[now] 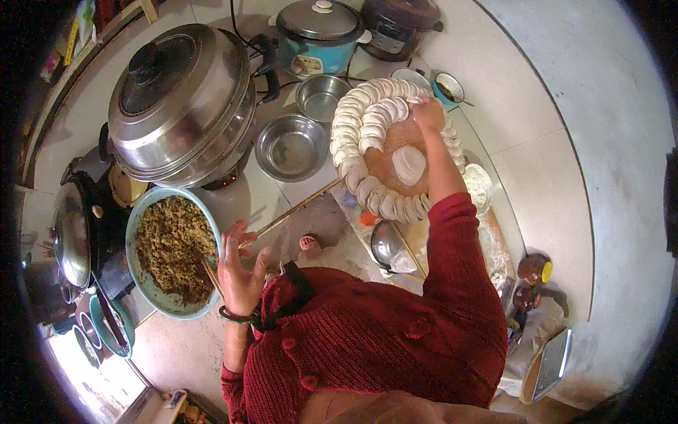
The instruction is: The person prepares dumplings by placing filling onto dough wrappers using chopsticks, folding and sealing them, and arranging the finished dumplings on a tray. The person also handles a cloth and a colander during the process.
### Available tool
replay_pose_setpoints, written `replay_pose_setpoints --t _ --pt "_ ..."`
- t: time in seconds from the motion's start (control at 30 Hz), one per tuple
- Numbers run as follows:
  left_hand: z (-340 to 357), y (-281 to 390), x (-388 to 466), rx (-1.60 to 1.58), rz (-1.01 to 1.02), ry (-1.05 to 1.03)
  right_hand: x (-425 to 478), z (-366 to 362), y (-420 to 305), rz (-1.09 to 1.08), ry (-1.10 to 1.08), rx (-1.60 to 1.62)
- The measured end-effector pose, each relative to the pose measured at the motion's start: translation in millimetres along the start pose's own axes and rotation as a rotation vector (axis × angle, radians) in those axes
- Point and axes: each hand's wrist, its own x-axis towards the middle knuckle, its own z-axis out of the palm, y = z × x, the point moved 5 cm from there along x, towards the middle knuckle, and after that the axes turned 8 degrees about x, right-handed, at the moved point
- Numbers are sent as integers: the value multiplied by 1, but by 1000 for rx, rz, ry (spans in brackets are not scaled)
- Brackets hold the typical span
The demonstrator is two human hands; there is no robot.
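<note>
My right hand (430, 115) reaches over the round board (382, 159), its fingers on a white dumpling at the end of the inner row. Overlapping dumplings (347, 132) ring the board's edge, and a stack of flat dough wrappers (409, 165) lies near its middle. My left hand (241, 262) is raised beside a pale blue basin (132, 259) of chopped filling (172, 246), palm up with bent, spread fingers. Wooden chopsticks (212, 276) lean from the filling past that hand; whether it touches them I cannot tell.
A large lidded steel pot (180, 106) stands behind the basin. Two steel bowls (291, 148) sit left of the board. Farther back are a blue rice cooker (318, 50) and a dark cooker (400, 32). A bowl of flour (476, 188) is right of the board.
</note>
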Motion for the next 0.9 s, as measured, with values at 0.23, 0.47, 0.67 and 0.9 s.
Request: replay_pose_setpoints --t 0.23,0.47,0.67,0.9 --pt "3 -3 -1 11 -15 14 36 23 28 -82 -124 9" --pt "3 -3 0 10 14 -4 43 32 47 -72 -139 278" --pt "-4 -8 -7 6 -48 -22 -1 -11 17 -220 -198 108" --pt "-4 -9 -10 -5 55 -8 -80 -30 36 -226 -631 45"
